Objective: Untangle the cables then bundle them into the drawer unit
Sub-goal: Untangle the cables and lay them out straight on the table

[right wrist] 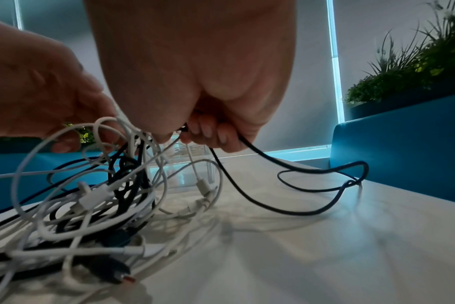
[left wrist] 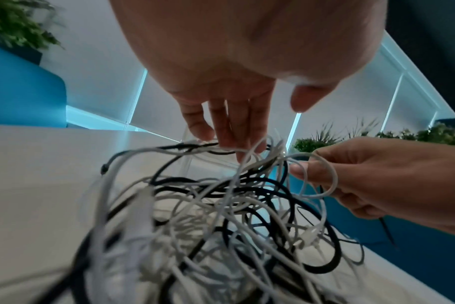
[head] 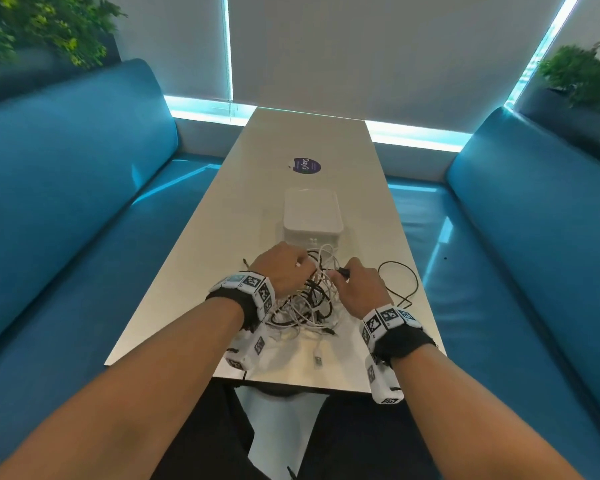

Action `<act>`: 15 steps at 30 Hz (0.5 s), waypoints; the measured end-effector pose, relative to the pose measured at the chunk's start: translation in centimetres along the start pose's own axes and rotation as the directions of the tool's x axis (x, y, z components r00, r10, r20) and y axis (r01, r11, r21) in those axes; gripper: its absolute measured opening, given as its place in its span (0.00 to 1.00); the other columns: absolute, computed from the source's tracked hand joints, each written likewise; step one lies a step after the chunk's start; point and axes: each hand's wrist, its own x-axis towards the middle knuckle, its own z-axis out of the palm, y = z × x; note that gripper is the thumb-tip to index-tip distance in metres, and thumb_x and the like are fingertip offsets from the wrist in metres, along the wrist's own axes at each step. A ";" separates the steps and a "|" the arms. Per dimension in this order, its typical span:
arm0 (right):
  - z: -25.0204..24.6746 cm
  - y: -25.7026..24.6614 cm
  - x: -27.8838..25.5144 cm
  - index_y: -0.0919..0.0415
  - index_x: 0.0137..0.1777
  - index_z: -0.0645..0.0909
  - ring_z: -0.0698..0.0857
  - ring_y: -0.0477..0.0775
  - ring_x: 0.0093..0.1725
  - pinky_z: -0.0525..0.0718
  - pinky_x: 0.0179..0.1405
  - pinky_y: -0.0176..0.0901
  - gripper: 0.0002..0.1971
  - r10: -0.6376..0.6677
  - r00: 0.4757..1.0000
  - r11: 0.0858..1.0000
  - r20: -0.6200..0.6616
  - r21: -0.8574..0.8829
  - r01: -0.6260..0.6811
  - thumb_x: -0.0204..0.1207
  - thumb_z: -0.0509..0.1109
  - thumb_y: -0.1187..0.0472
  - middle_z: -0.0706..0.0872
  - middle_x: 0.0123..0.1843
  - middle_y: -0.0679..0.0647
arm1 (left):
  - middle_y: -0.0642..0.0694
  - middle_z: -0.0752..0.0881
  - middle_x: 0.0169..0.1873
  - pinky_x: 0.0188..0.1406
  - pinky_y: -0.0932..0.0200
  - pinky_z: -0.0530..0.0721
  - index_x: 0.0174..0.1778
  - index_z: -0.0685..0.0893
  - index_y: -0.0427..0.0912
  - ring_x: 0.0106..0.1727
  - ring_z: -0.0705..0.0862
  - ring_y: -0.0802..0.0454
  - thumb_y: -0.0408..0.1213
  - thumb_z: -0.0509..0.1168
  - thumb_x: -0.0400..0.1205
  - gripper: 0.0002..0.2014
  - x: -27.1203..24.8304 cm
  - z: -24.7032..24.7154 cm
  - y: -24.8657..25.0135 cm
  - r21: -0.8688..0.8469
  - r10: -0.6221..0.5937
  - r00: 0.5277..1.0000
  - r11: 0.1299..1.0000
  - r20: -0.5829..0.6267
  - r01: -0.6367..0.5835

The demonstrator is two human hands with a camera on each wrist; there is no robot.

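A tangle of black and white cables [head: 303,301] lies on the near part of the table, in front of the small white drawer unit [head: 312,216]. My left hand [head: 302,268] hangs over the tangle's far left side. In the left wrist view its fingers [left wrist: 237,135] point down almost straight and touch the top strands, with the thumb held apart. My right hand [head: 340,273] pinches a black cable [right wrist: 268,162] near its end, fingers curled round it. That cable runs right in a loose loop [head: 399,282] on the table. A white loop [left wrist: 322,176] lies against the right hand's fingers.
The long white table [head: 194,271] has a purple sticker [head: 306,165] beyond the drawer unit. A loose white plug [head: 317,360] lies near the front edge. Blue benches [head: 66,202] run along both sides, with plants behind them.
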 end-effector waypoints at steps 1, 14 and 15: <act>-0.1 -0.1 0.1 0.60 0.55 0.75 0.85 0.68 0.49 0.84 0.49 0.56 0.23 0.001 1.000 1.000 0.004 0.002 -0.001 0.82 0.61 0.38 0.86 0.50 0.63 | 0.48 0.88 0.42 0.50 0.45 0.87 0.46 0.84 0.48 0.42 0.86 0.48 0.53 0.57 0.75 0.16 0.0 0.2 0.3 -0.032 -0.024 0.999 0.999 0.029 0.024; -0.4 -0.1 0.0 0.58 0.51 0.75 0.84 0.63 0.44 0.84 0.44 0.54 0.22 -0.019 0.999 0.996 0.027 -0.081 0.021 0.83 0.58 0.37 0.85 0.46 0.60 | 0.50 0.77 0.50 0.59 0.49 0.67 0.56 0.79 0.61 0.53 0.67 0.46 0.44 0.68 0.75 0.14 0.3 1.4 0.6 0.020 -0.071 0.997 0.997 0.013 0.071; -0.5 -0.1 0.0 0.58 0.51 0.75 0.83 0.63 0.44 0.84 0.44 0.54 0.22 -0.024 0.999 0.997 0.026 -0.079 0.026 0.83 0.58 0.37 0.85 0.46 0.60 | 0.50 0.78 0.52 0.62 0.48 0.68 0.56 0.80 0.64 0.54 0.68 0.46 0.47 0.68 0.76 0.14 0.4 1.4 0.5 0.029 -0.058 0.998 0.998 0.013 0.058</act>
